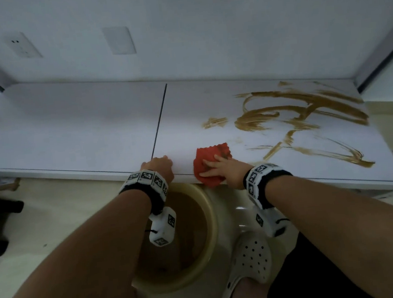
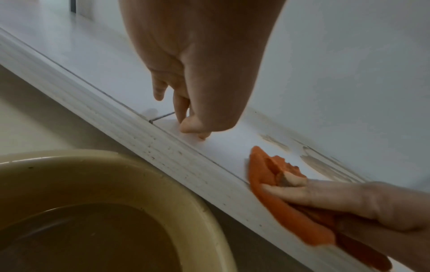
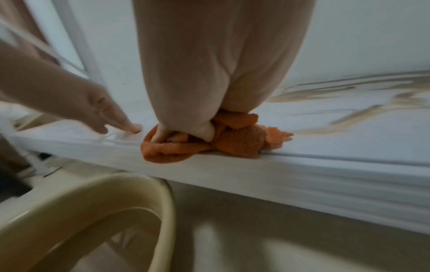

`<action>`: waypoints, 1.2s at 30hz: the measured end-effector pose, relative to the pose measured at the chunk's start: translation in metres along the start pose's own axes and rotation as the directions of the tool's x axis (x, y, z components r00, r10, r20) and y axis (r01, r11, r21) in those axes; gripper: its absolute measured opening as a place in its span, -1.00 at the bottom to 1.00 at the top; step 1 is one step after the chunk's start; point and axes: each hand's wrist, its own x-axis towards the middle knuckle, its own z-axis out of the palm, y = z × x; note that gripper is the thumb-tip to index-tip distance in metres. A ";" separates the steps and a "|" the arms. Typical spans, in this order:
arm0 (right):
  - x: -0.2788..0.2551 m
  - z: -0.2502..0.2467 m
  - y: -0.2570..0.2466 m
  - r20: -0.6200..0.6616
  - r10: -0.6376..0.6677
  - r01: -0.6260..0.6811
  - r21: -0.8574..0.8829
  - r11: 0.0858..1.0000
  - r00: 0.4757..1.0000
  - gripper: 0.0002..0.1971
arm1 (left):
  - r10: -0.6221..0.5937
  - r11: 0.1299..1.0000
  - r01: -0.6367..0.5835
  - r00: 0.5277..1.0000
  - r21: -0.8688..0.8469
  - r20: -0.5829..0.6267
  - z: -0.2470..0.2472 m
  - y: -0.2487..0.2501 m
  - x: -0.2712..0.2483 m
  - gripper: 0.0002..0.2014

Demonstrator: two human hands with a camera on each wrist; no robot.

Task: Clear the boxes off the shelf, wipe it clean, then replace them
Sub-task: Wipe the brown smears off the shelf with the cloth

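Observation:
The white shelf (image 1: 93, 124) holds no boxes, and none are in view. Brown smears (image 1: 301, 113) streak its right half. An orange-red cloth (image 1: 205, 157) lies bunched at the front edge, partly hanging over it. My right hand (image 1: 225, 167) holds the cloth down, fingers laid on top and thumb tucked into its folds (image 3: 239, 143). My left hand (image 1: 161, 163) rests its fingertips on the bare shelf just left of the cloth, by the dark seam between the two shelf panels; it holds nothing (image 2: 193, 127).
A beige basin (image 1: 211, 219) of murky brown water stands on the floor directly below my hands. A white perforated clog (image 1: 252, 255) is beside it. The wall behind the shelf carries a socket (image 1: 22, 45) and a blank plate (image 1: 119, 40).

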 end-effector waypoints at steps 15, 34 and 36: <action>0.036 -0.022 -0.020 0.045 0.169 -0.172 0.060 0.983 0.985 -0.16 | -0.025 0.999 0.023 0.998 0.026 0.056 0.012 -0.004 0.008 -0.38; 0.019 -0.014 0.022 0.030 0.290 -0.292 0.089 0.952 0.956 -0.20 | -0.038 0.995 0.045 0.997 -0.085 0.073 0.005 0.003 0.016 -0.56; 0.025 -0.015 0.019 0.007 0.292 -0.292 0.083 0.953 0.956 -0.22 | -0.090 0.991 0.098 0.993 -0.096 0.079 0.005 0.007 0.012 -0.46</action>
